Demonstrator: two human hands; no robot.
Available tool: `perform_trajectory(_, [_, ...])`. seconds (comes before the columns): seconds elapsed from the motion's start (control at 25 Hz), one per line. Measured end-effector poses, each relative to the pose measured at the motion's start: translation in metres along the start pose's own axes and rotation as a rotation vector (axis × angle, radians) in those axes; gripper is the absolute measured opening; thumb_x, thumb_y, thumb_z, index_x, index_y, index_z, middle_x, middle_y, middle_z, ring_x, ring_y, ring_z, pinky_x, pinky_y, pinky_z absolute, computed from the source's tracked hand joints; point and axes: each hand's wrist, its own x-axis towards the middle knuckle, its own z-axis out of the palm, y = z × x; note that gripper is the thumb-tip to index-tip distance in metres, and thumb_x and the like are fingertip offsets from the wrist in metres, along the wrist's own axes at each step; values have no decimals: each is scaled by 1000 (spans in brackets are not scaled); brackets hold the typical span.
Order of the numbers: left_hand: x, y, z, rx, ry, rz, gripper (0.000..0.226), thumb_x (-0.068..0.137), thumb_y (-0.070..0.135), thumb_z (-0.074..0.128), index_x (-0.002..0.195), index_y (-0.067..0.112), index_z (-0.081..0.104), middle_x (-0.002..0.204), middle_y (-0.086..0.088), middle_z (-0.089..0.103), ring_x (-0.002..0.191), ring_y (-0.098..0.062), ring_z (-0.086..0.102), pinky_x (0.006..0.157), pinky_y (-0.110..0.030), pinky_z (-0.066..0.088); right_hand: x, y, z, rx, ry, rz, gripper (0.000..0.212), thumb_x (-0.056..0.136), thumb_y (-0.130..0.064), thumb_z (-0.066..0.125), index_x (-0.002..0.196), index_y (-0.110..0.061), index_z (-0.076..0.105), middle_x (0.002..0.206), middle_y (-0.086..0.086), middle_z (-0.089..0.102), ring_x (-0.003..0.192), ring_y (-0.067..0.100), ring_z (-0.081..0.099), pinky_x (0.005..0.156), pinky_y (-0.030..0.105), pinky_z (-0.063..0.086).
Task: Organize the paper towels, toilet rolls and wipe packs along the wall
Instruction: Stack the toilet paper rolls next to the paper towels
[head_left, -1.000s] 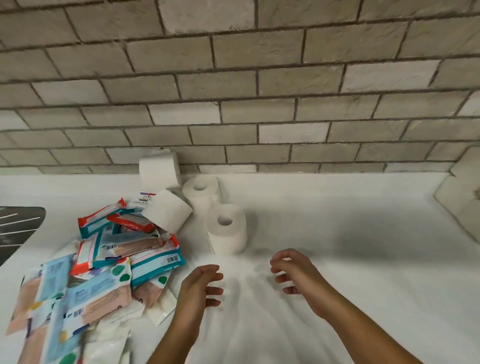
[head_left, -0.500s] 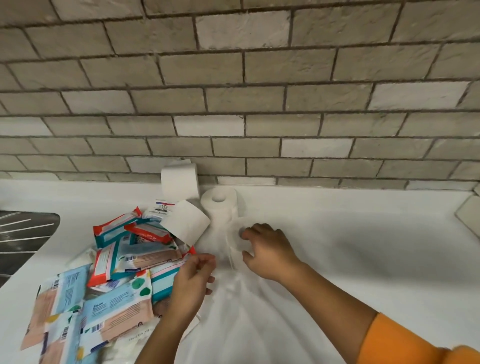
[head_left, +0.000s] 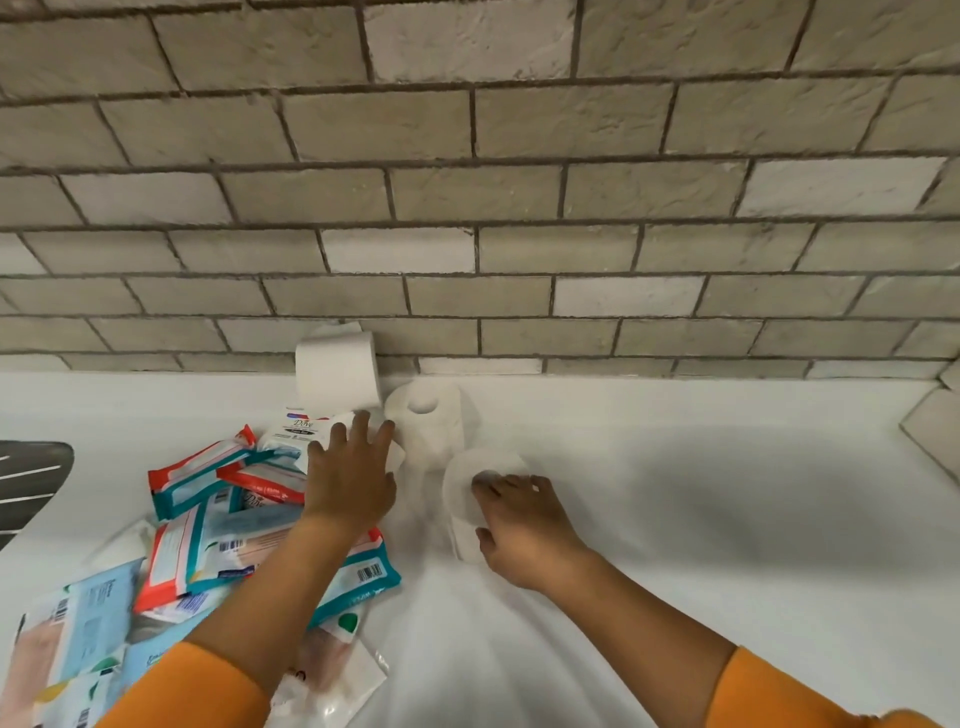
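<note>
Orange-sleeved right hand (head_left: 524, 525) curls its grip round a toilet roll (head_left: 467, 486) (left hand (head_left: 353, 483) spread on another roll (head_left: 398, 457)).

**Item count**

4 toilet rolls (head_left: 336, 374): one mostly hidden under the left hand (head_left: 353, 483), one under the right hand (head_left: 527, 525). Wipe packs (head_left: 197, 470): overlapping heap, at least 8, exact number unclear. Hands: 2.
</note>
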Motion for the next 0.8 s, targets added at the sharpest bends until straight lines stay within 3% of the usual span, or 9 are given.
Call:
perform_trajectory(0.2, [22, -1, 5, 167, -71, 65, 60, 88, 50, 56, 141, 24, 43, 147, -5, 46, 133, -31, 44, 102, -51, 41, -27, 9, -4, 56, -23, -3, 55, 90, -34, 55, 142, -17, 48, 141, 2, 58, 125, 29, 56, 111, 41, 36])
perform_trajectory(0.44, [44, -10, -2, 219, -81, 95, 72, 78, 70, 58, 134, 26, 50, 136, 0, 58, 126, -24, 48, 96, -43, 41, -54, 11, 7, 44, -11, 58, 51, 87, -50, 54, 128, -19, 60, 128, -3, 65, 119, 23, 57, 112, 36, 34])
perform_trajectory(0.6, [47, -7, -7, 233, -115, 104, 73, 78, 76, 57, 134, 29, 54, 139, 1, 56, 128, -23, 47, 101, -42, 41, -59, 10, 15, 42, 3, 67, 51, 91, -50, 55, 129, -16, 61, 136, 0, 61, 127, 23, 50, 122, 39, 21])
perform_trajectory(0.8, [40, 0, -14, 243, -138, 110, 79, 75, 76, 58, 140, 33, 48, 137, -3, 50, 126, -28, 47, 96, -43, 46, -65, 10, 19, 56, 52, 58, 53, 93, -50, 51, 133, -16, 58, 143, 0, 56, 133, 23, 45, 126, 40, 12])
